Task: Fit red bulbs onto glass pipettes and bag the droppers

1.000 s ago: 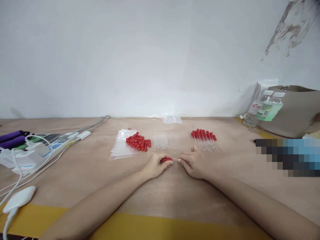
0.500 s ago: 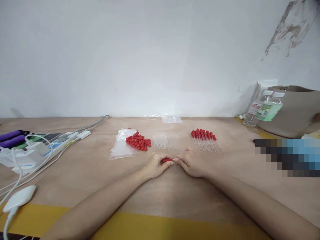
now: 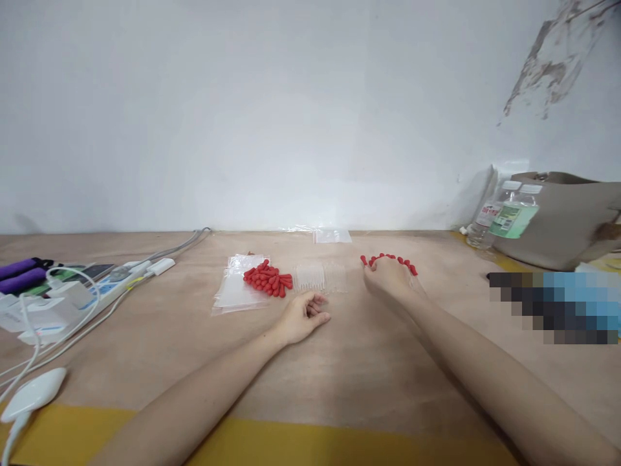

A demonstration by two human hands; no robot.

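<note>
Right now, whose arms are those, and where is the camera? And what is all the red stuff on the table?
There is no machine here: those are a person's two bare arms. There is only one picture, taken by a camera worn on the person's head. It looks forward and down, so you see the arms the way the person does.

The left hand rests on the wooden table with its fingers loosely curled and nothing in it. The right hand lies over a row of droppers with red tops. I cannot tell whether it grips one.

Just past the left hand lie clear little tubes. Beside them is a heap of loose red caps, next to some clear bags.

Far left is a power strip. Far right are two bottles and a beige bag.
</note>
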